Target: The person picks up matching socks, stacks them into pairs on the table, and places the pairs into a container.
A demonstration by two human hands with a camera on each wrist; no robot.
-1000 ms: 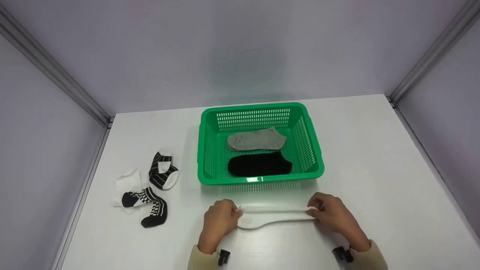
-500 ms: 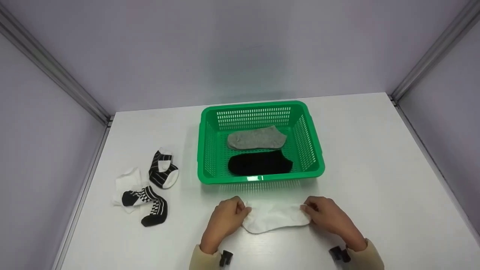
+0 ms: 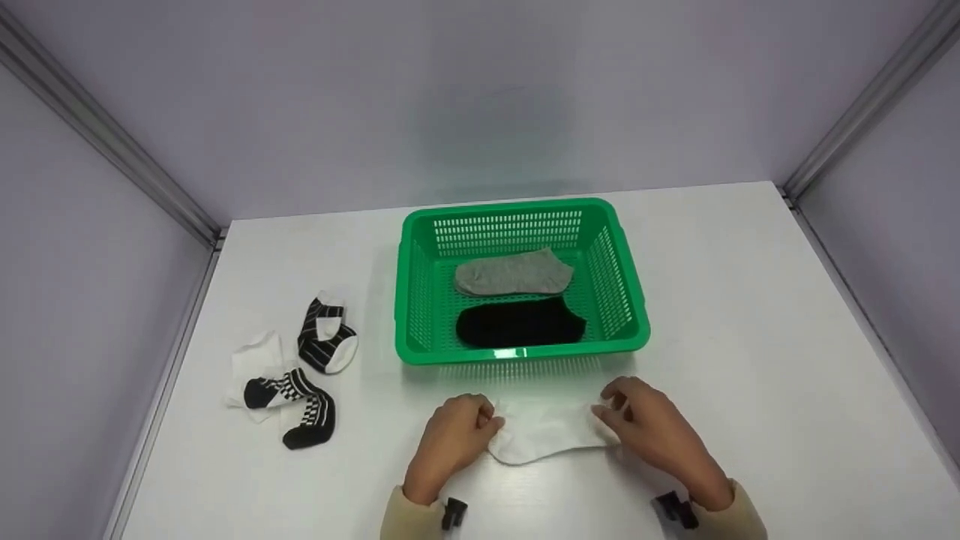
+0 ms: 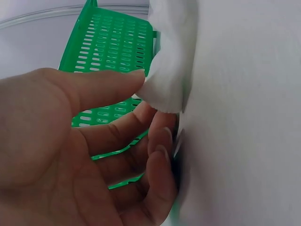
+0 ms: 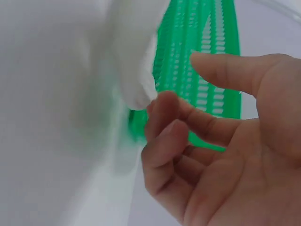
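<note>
A white sock [image 3: 541,433] lies stretched sideways at the front of the table, on the near side of the green basket [image 3: 523,357]. My left hand [image 3: 452,442] pinches its left end between thumb and fingers. At the other end, my right hand [image 3: 654,427] has its thumb lifted away. In the right wrist view, the curled fingertips [image 5: 162,110] are right at the sock's tip [image 5: 139,94], with a gap up to the thumb. Inside the basket lie a grey sock pair [image 3: 514,274] and, nearer, a black sock pair [image 3: 520,323].
To the left on the white table [image 3: 750,315] are loose socks: a black-and-white striped pair [image 3: 326,341], checkered black-and-white socks [image 3: 309,420] and a white sock [image 3: 255,364] partly under them. Walls [image 3: 495,97] enclose the back and both sides.
The white sock, a narrow strip pulled taut between both hands, has turned to show its broad side. My left hand shifted slightly right; my right hand has let go of its end.
</note>
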